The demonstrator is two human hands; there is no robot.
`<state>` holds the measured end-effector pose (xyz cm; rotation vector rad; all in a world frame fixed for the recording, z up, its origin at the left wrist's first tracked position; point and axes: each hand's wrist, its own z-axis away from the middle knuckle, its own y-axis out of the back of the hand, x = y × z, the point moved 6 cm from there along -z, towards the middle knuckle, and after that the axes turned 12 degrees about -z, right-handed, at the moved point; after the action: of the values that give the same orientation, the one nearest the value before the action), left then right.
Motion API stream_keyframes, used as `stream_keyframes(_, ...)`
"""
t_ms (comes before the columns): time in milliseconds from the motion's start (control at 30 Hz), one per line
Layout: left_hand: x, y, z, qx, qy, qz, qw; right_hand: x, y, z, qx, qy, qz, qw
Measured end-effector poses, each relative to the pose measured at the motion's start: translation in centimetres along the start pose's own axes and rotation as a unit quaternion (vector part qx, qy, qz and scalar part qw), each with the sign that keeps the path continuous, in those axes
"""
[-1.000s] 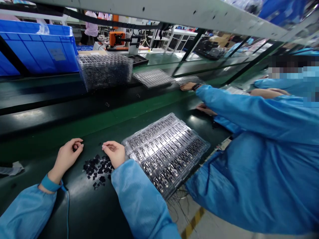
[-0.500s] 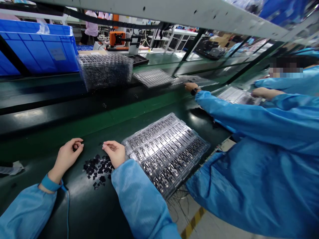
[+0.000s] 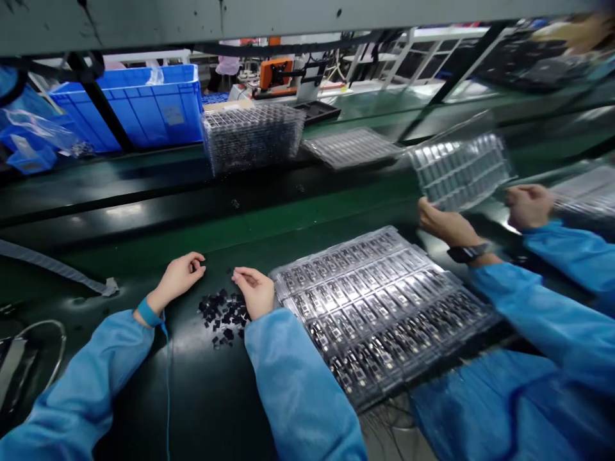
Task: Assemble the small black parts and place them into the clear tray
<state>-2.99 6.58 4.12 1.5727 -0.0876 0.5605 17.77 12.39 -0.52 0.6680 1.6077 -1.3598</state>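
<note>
My left hand (image 3: 180, 276) rests on the dark bench with its fingers curled into a pinch, thumb against fingertips. My right hand (image 3: 254, 291) lies a short way to its right, fingers also curled and pinched together. What either pinch holds is too small to make out. Between and below the two hands lies a loose pile of small black parts (image 3: 221, 316). Right beside my right hand sits a clear plastic tray (image 3: 384, 307) filled with rows of small dark parts. Both my arms wear blue sleeves; a blue wrist strap with a cord is on the left wrist.
A co-worker on the right, in blue sleeves, holds up an empty clear tray (image 3: 459, 169). A stack of clear trays (image 3: 252, 136) and a flat tray (image 3: 350, 147) sit on the far belt. A blue crate (image 3: 144, 112) stands at the back left.
The view has swung to the right and down. The co-worker's hands drew back from the far trays and now lift a clear tray. My own hands have kept their place by the pile.
</note>
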Motion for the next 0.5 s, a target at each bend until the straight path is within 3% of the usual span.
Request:
stream_keyframes(133, 1.2, 1.1, -3.7, -0.156, -0.05, -0.087, 0.983, 0.0, -0.2, 0.0, -0.005, -0.005, -0.003, 1.0)
stream_keyframes(200, 1.8, 1.9, -6.6, -0.185, -0.07, -0.149, 0.969, 0.1, -0.2, 0.0, -0.007, -0.008, -0.009, 1.0)
stream_keyframes(267, 2.5, 2.6, -10.2, -0.157, -0.064, -0.194, 0.966, 0.1, -0.2, 0.0, -0.006, -0.006, -0.009, 1.0)
stream_keyframes(333, 3.3, 3.0, -13.8, -0.087, -0.039, -0.202, 0.975, 0.0, -0.1, 0.0, -0.001, -0.001, -0.003, 1.0)
stream_keyframes(500, 4.4, 0.4, -19.8, -0.026, 0.012, -0.186, 0.982, 0.0, 0.2, 0.0, 0.018, -0.002, -0.016, 1.0)
